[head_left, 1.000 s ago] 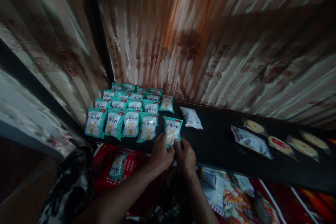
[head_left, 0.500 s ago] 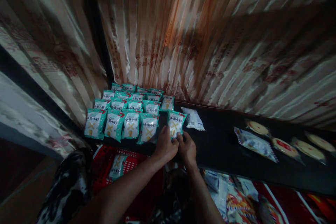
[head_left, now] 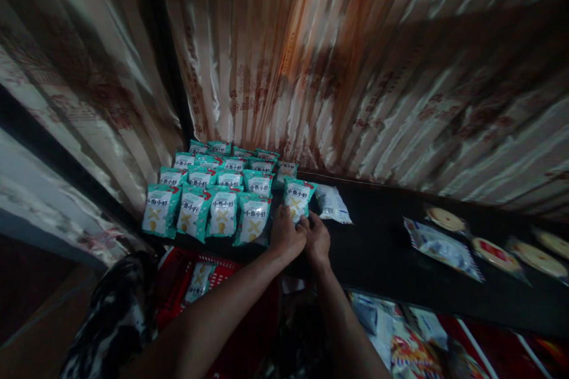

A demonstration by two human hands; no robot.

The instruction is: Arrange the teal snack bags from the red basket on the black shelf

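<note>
A teal-and-white snack bag [head_left: 299, 195] is held upright over the black shelf [head_left: 368, 249] by both hands. My left hand [head_left: 287, 234] grips its lower left side, and my right hand [head_left: 317, 238] has closed fingers at its lower right corner. To the left, several matching bags [head_left: 222, 213] stand in rows. One more matching bag [head_left: 285, 170] is behind the held one, partly covered by it. A white-and-blue packet [head_left: 332, 204] lies just right of the held bag.
Below the shelf's front edge sits a red basket [head_left: 175, 275] with a teal bag in it. Farther right on the shelf lie a clear striped packet [head_left: 443, 249] and several round wrapped items [head_left: 447, 219]. Colourful packets [head_left: 409, 343] fill the lower right. A pleated curtain [head_left: 267, 71] hangs behind.
Both hands have moved the held bag slightly away from me, toward the back of the shelf. It now covers more of the bag behind it. The view has shifted slightly.
</note>
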